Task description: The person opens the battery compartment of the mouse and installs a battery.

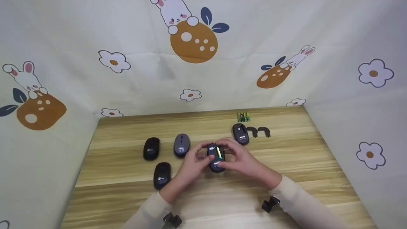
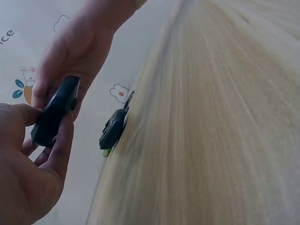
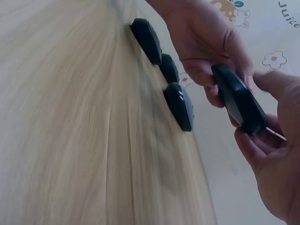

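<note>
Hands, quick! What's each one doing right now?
Left hand: holding one side of the computer mouse.
Right hand: holding the other side of that same mouse.

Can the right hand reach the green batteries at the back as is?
Probably yes, once it lets go: the right hand shares a grip on the held mouse with the left hand. The green batteries lie just beyond the open mouse, seemingly low enough to reach over, nothing visible covering them.
</note>
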Available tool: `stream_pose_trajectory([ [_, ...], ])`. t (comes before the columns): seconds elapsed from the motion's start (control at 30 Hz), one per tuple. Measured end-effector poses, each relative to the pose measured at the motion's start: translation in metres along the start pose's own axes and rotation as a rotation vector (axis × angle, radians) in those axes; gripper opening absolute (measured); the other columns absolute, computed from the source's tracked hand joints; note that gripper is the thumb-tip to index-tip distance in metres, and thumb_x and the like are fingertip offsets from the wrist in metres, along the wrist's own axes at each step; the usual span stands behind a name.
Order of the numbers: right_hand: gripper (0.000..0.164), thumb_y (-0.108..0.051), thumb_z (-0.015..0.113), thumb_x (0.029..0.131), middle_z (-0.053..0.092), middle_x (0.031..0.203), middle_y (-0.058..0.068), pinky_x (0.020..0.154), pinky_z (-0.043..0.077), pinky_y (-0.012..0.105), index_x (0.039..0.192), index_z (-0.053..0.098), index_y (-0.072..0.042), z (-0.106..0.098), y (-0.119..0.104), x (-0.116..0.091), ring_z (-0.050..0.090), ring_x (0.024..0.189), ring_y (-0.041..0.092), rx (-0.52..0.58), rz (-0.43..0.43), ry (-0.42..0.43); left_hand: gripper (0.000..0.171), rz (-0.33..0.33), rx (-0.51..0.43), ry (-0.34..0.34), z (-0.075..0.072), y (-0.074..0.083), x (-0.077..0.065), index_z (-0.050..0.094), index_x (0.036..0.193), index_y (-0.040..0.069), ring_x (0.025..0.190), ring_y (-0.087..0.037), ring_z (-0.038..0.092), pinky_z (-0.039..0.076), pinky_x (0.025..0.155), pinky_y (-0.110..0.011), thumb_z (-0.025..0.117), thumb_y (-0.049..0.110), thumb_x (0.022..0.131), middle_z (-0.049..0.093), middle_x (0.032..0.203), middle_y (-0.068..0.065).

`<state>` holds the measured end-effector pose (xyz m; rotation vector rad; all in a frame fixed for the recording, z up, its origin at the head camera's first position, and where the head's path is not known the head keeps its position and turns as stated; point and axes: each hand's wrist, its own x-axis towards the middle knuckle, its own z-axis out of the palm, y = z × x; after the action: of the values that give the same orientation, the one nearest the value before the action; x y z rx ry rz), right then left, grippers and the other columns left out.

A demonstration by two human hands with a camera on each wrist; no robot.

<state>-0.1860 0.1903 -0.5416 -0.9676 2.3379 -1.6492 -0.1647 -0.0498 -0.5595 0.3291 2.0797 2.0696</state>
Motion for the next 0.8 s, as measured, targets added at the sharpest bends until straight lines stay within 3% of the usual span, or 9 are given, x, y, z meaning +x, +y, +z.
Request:
stream_pose_trajectory([
  [0.1,0.095,-0.014,0.098,0.084,0.047,0.164,0.004,0.122,0.049,0.044,0.165,0.049,-0.014,-0.005,0.002,-0.005,0.052,0.148,0.029,-0.078,-0.011,-0.083,0.051,-0.003,0.004,0.005,0.0,0.0,0.0,0.061,0.154,0.014,0.112,-0.03,0.076,0.067,0.09,-0.038,0.076,0.011,0.105,0.055,0.155,-0.015],
  [0.2,0.109,-0.011,0.1,0.08,0.039,0.17,0.001,0.125,0.045,0.043,0.171,0.04,-0.016,-0.007,0.004,-0.009,0.047,0.153,0.026,-0.135,0.0,-0.12,0.053,0.006,0.026,-0.007,-0.001,0.0,0.0,0.06,0.156,0.015,0.111,-0.029,0.076,0.066,0.089,-0.037,0.077,0.014,0.105,0.058,0.155,-0.014],
  [0.3,0.108,-0.012,0.099,0.082,0.037,0.171,0.002,0.126,0.042,0.04,0.172,0.038,-0.013,-0.01,0.006,-0.01,0.047,0.154,0.024,-0.158,0.012,-0.125,0.065,-0.005,0.058,-0.049,-0.001,-0.001,0.0,0.056,0.16,0.017,0.108,-0.028,0.075,0.066,0.085,-0.035,0.082,0.015,0.101,0.065,0.145,-0.016],
  [0.4,0.106,-0.013,0.098,0.083,0.038,0.17,0.002,0.126,0.043,0.04,0.171,0.04,-0.014,-0.015,0.009,-0.01,0.05,0.152,0.025,-0.151,0.018,-0.112,0.089,-0.017,0.111,-0.116,-0.001,-0.002,0.003,0.045,0.169,0.019,0.109,-0.029,0.074,0.066,0.089,-0.038,0.09,0.013,0.093,0.068,0.138,-0.02],
  [0.53,0.104,-0.017,0.099,0.082,0.043,0.167,-0.001,0.127,0.042,0.044,0.17,0.043,-0.014,-0.021,0.013,-0.008,0.05,0.151,0.024,-0.175,0.013,-0.098,0.111,0.014,0.286,-0.169,-0.001,-0.001,0.008,0.032,0.175,0.019,0.129,-0.031,0.067,0.057,0.111,-0.046,0.097,0.013,0.085,0.056,0.158,-0.018],
  [0.63,0.103,-0.024,0.1,0.081,0.045,0.166,-0.003,0.128,0.039,0.047,0.169,0.045,-0.015,-0.027,0.015,-0.005,0.048,0.152,0.024,-0.225,0.02,-0.1,0.113,0.071,0.437,-0.171,0.0,0.002,0.014,0.031,0.175,0.016,0.146,-0.031,0.054,0.045,0.124,-0.048,0.098,0.017,0.083,0.044,0.171,-0.012],
  [0.7,0.103,-0.025,0.1,0.081,0.045,0.166,-0.004,0.129,0.038,0.051,0.168,0.046,-0.016,-0.031,0.016,-0.003,0.047,0.153,0.024,-0.247,0.033,-0.108,0.112,0.093,0.493,-0.175,0.0,0.003,0.02,0.033,0.174,0.016,0.152,-0.03,0.049,0.039,0.128,-0.049,0.098,0.017,0.083,0.043,0.172,-0.008],
  [0.8,0.102,-0.024,0.1,0.082,0.045,0.167,-0.004,0.129,0.037,0.053,0.169,0.046,-0.016,-0.038,0.019,0.002,0.047,0.153,0.025,-0.27,0.043,-0.135,0.109,0.125,0.558,-0.183,0.0,0.006,0.028,0.037,0.172,0.014,0.15,-0.029,0.051,0.04,0.127,-0.05,0.098,0.019,0.082,0.048,0.167,-0.007],
])
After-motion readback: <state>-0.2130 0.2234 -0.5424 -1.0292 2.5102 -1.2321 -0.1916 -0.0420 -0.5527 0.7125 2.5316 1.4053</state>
